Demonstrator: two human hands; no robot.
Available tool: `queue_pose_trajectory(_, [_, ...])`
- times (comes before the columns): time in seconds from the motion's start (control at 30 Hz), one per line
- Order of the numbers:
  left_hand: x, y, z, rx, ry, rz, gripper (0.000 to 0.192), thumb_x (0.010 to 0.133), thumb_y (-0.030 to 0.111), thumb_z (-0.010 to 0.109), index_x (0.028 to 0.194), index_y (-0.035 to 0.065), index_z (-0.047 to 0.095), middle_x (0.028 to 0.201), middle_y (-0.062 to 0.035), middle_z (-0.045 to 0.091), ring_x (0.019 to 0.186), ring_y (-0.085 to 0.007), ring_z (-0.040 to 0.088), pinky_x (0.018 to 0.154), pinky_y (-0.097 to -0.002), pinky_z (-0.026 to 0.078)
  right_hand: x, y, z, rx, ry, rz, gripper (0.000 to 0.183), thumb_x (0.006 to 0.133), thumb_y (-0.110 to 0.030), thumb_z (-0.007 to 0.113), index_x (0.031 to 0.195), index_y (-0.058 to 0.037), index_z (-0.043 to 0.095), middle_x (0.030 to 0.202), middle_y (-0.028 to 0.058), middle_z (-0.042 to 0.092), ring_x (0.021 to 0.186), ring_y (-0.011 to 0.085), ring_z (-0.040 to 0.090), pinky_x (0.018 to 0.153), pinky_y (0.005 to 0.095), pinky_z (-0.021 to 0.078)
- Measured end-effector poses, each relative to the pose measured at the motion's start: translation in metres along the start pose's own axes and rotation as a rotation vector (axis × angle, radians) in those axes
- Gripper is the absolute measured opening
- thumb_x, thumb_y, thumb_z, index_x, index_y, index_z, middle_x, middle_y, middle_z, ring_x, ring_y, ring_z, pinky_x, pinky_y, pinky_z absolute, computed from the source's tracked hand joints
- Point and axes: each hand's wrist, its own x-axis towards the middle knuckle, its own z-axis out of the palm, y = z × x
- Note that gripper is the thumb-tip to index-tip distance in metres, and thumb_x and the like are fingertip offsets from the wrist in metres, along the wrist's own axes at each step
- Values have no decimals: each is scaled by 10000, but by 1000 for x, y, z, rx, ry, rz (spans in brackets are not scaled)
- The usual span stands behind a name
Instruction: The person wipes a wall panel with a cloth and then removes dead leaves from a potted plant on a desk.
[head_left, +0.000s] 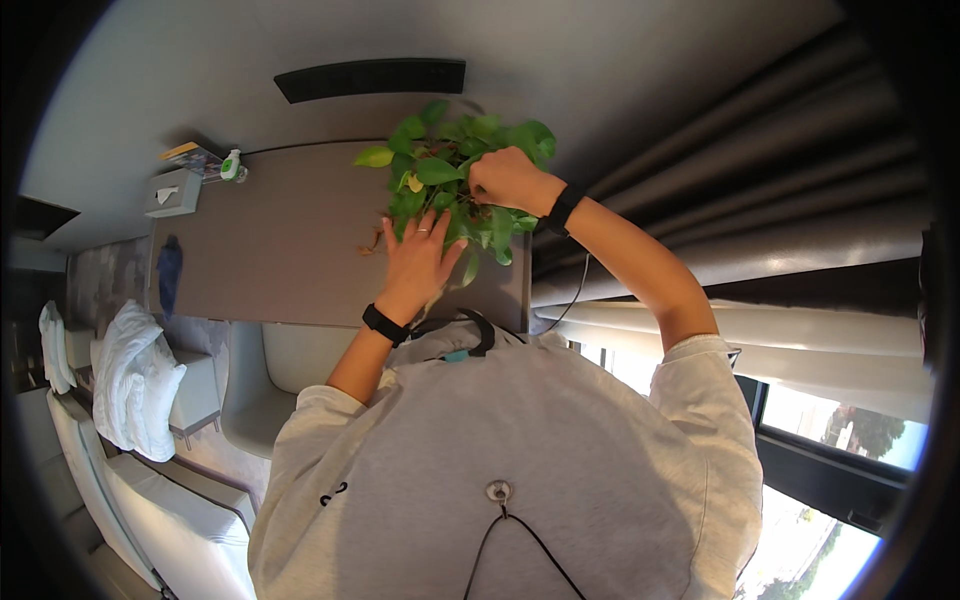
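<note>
A leafy green potted plant (439, 171), probably a pothos, stands near the right end of the brown desk (300, 232); its pot is hidden by foliage. Spread fingers of my left hand (421, 259) rest against the leaves on the plant's near left side. My right hand (510, 180) is in among the leaves on the right, its fingers curled downward; whether a stem is pinched in the fingertips is unclear. One yellowing leaf (373, 157) sticks out to the left, with a smaller yellow leaf (415, 182) closer in. Dry brown leaves (370, 241) lie by my left fingers.
At the desk's far left are a tissue box (174, 196), a green-and-white bottle (232, 166) and a blue cloth (169, 276). A chair (259, 386) stands at the near edge. Dark curtains (720, 180) hang close on the right. A thin cable (576, 296) runs beside the desk.
</note>
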Motion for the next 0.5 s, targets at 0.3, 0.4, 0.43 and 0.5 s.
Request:
queue_pose_trajectory(0.3, [-1, -12, -4, -58, -38, -67, 561, 1007, 450, 477, 1402, 53, 496, 1424, -144, 513, 1345, -382, 427, 1116, -703, 141, 25, 16, 22, -12, -255, 67, 157, 735, -296, 774, 794, -152, 756, 732, 74, 692, 745, 291, 677, 635, 425, 520])
queue_pose_trajectory(0.4, [-1, -12, -10, -76, -53, -55, 551, 1010, 439, 474, 1407, 57, 490, 1434, -133, 505, 1355, -377, 415, 1116, -704, 142, 33, 14, 26, -44, -442, 82, 184, 765, -318, 740, 788, -135, 739, 718, 74, 675, 711, 290, 661, 632, 422, 513])
queue_pose_trajectory(0.43, [0, -13, -11, -86, -63, -49, 547, 1011, 433, 473, 1411, 60, 485, 1443, -125, 496, 1363, -371, 405, 1115, -705, 144, 34, 14, 25, -51, -443, 77, 184, 765, -318, 740, 788, -135, 739, 718, 74, 675, 711, 290, 661, 632, 422, 513])
queue_pose_trajectory(0.5, [-2, -13, -11, -85, -60, -57, 543, 1012, 427, 471, 1412, 60, 482, 1449, -115, 488, 1371, -361, 395, 1115, -706, 147, 28, 16, 20, 61, -302, 47, 205, 763, -331, 689, 725, -132, 723, 606, 50, 639, 637, 271, 638, 584, 399, 510])
